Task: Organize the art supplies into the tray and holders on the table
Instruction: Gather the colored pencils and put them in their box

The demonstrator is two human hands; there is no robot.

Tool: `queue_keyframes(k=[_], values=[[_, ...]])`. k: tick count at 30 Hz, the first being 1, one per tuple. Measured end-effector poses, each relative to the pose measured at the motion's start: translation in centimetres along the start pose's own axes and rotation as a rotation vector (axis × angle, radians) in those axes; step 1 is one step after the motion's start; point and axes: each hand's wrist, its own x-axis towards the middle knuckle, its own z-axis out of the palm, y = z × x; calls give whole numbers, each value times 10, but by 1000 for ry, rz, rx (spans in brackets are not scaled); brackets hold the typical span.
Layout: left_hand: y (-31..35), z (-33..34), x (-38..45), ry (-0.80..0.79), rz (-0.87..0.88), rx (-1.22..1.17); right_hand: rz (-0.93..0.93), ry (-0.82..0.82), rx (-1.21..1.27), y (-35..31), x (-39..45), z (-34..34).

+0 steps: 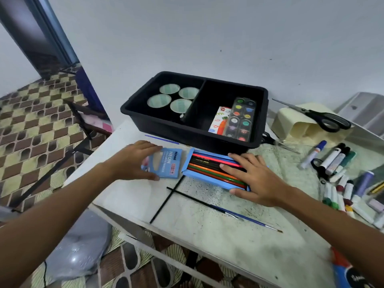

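Note:
A black two-part tray (166, 123) stands at the back of the table. Its left part holds several round white paint cups (159, 100); its right part holds a watercolour palette (241, 119) and a small printed box (220, 119). In front lies an open blue inner tray of coloured pencils (207, 169). My right hand (255, 177) rests on its right end, thumb at the near edge and fingers over the pencils. My left hand (133, 161) grips the blue pencil-box sleeve (166, 163) lying just left of it.
Black-handled brushes (172, 192) and a blue brush (249, 218) lie near the table's front. Markers and paint tubes (340, 183) crowd the right side. Scissors (324, 117) rest on a cream holder (299, 123) lying on its side. The table's left edge drops off beside my left hand.

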Motion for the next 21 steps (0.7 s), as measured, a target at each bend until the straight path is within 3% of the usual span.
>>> queue_keyframes(k=[2,6,21], values=[[-6,3,10,-99,-23,43,-8,-5,1,-6,8,1],[-10,11,24,-152,-29,2,-22,-30,-26,-16,21,5],[-51,-8,-2,-128,46,-155,-81,90,-135,-34,50,10]])
